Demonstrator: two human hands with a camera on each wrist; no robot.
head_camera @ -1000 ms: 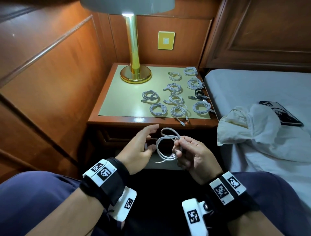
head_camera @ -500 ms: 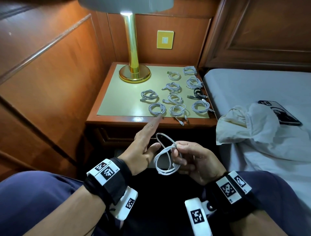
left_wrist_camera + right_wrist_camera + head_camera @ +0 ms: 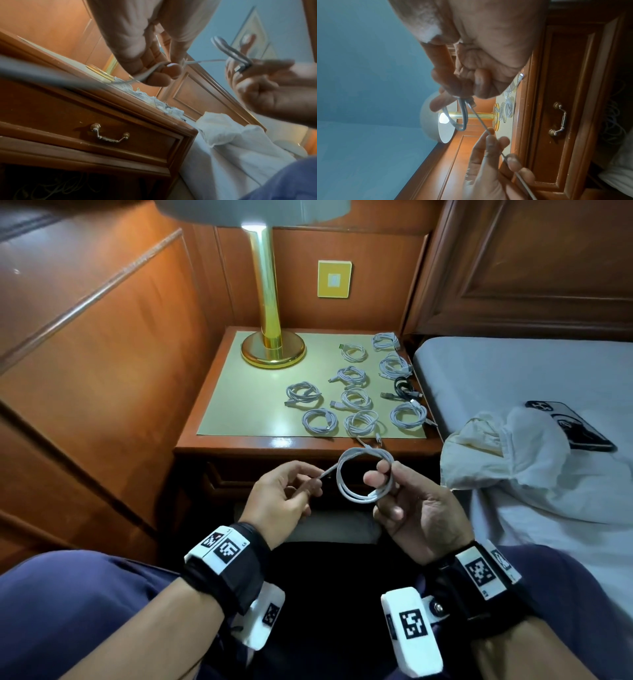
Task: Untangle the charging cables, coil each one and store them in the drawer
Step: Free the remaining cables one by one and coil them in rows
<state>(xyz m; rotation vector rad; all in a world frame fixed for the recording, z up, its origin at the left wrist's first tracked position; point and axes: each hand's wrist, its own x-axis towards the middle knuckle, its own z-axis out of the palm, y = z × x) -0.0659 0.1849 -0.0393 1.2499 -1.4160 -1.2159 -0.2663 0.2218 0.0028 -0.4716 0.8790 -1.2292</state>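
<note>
A white cable (image 3: 346, 491) hangs as a round coil in front of the nightstand. My right hand (image 3: 390, 484) pinches the coil on its right side between thumb and fingers, as the right wrist view (image 3: 462, 100) also shows. My left hand (image 3: 308, 481) pinches the cable's loose tail at the coil's left, seen close in the left wrist view (image 3: 169, 67). Several coiled white cables (image 3: 356, 398) and a black one (image 3: 404, 386) lie on the nightstand top (image 3: 246, 405). The drawer (image 3: 109, 135) below is closed, with a metal handle (image 3: 559, 119).
A brass lamp (image 3: 270, 344) stands at the back left of the nightstand. On the right is a bed (image 3: 513, 371) with a crumpled white cloth (image 3: 513, 467) and a phone (image 3: 572, 429). Wood panelling closes off the left side. My knees are in the foreground.
The left hand went from flat and open beside the coil to pinching the cable's tail. The right hand lifted the coil, which now hangs rounder.
</note>
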